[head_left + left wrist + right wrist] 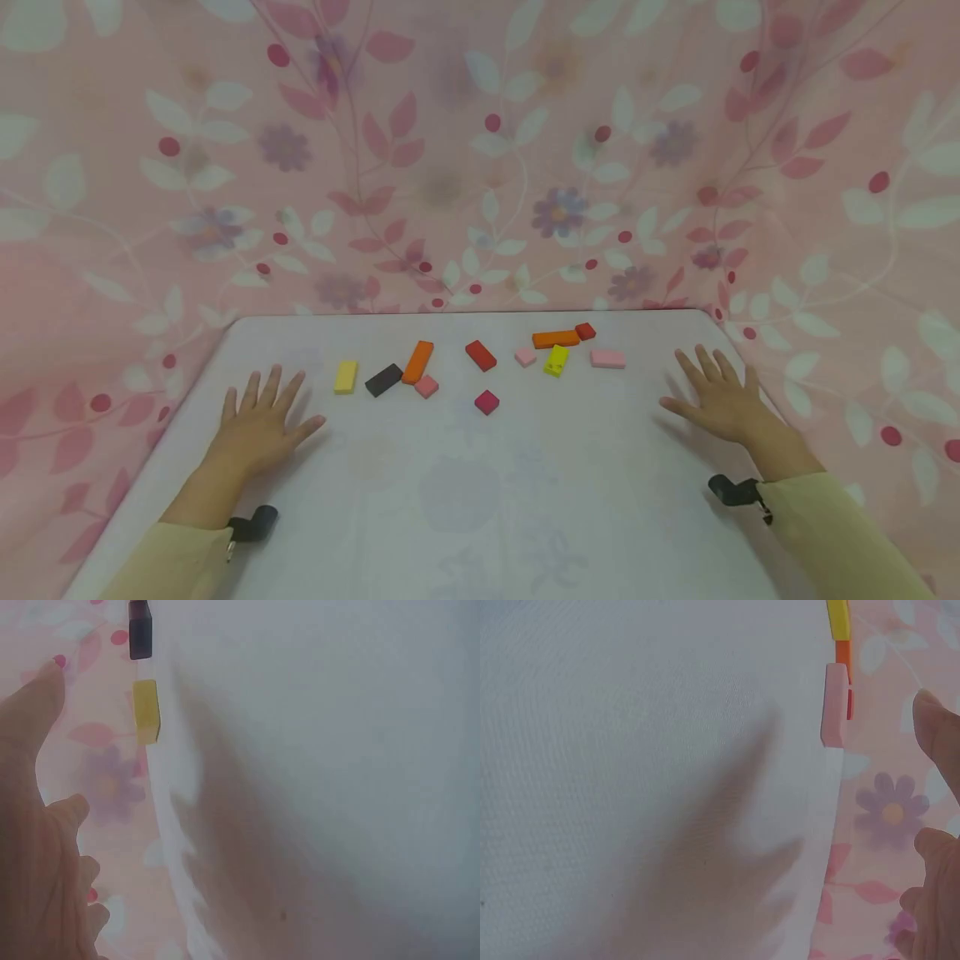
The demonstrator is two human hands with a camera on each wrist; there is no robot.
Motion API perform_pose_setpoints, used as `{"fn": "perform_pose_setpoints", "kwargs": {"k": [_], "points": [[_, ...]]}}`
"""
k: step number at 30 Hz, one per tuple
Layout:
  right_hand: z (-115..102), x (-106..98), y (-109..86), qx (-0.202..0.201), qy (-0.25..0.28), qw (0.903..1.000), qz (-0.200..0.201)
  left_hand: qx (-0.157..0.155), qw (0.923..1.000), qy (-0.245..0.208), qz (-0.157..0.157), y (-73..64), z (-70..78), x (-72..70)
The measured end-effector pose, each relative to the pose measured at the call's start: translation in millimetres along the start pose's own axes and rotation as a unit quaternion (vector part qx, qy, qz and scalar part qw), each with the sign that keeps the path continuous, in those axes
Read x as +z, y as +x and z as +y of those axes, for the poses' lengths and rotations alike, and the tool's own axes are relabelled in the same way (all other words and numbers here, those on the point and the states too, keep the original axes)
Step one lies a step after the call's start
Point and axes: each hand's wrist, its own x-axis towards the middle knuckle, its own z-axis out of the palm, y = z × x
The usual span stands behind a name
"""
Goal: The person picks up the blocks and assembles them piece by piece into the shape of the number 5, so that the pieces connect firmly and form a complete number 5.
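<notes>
My left hand (258, 429), fingers spread and holding nothing, is over the left side of the white table. Nearest to it is a yellow block (346, 377), with a black block (385, 380) just beyond; both also show in the left wrist view. On the right side, my right hand (722, 404) has its fingers spread too, and grips nothing. A pink rectangular block (607, 359) lies closest to its fingertips. In the right wrist view this pink block (835, 705) sits at the table's far edge. Each hand casts a shadow on the cloth.
Across the far half of the table (450, 500) lie two orange blocks (418, 362), a red block (481, 356), a crimson cube (487, 402), a coral cube (427, 386), a pale pink cube (525, 357), a yellow-green block (557, 361) and a red cube (586, 332). A floral curtain (450, 167) hangs behind.
</notes>
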Motion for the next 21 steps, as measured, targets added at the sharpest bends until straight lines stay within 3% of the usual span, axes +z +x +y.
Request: {"fn": "perform_pose_setpoints", "kwargs": {"k": [8, 21], "points": [[-9, -4, 0.9, -0.005, 0.007, 1.0000, 0.002, 0.013, 0.9999, -0.006, 0.005, 0.0, 12.3, -8.1], [-23, -5, 5.5, -0.016, 0.008, 0.9998, 0.011, 0.022, 0.9995, 0.018, 0.014, 9.5, 26.8, -4.4]]}}
